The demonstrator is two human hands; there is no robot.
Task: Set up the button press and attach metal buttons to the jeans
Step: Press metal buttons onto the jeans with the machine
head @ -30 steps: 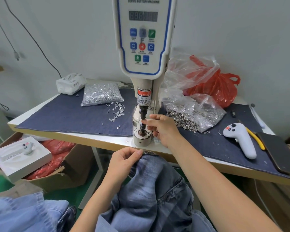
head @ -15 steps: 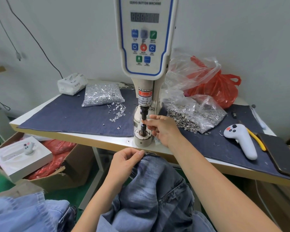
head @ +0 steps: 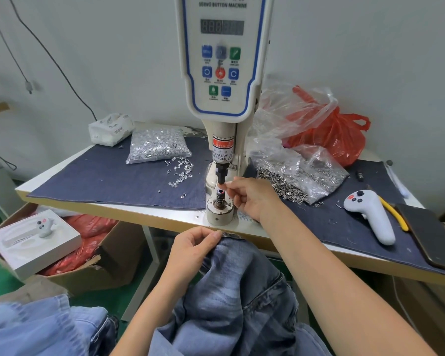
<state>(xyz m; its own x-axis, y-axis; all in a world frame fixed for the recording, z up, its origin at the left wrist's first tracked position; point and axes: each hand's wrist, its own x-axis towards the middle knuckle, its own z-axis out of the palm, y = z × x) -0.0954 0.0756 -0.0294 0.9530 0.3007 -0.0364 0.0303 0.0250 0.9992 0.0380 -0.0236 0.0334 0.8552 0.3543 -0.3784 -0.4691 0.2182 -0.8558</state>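
Right hand [head: 252, 197] fingertips pinched narrow at white servo button press's [head: 222, 98] black upper punch [head: 221, 174]; left hand [head: 193, 246] below press, gripping faded blue denim jeans [head: 231, 291] waistband.

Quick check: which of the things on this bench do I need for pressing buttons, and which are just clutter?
Needed: button press, lower die, jeans, bag of tacks, bag of buttons.
Clutter: white controller, yellow pliers, red bag, tissue pack, phone.

Wall [head: 113, 47]: plain, pale grey-white, evenly lit. Two dark cables [head: 49, 55] hang down it at left. Floor [head: 0, 278]: green. Bench [head: 165, 214]: white top, tan edge, pale leg; dark blue denim cloth [head: 100, 181] laid over the top.
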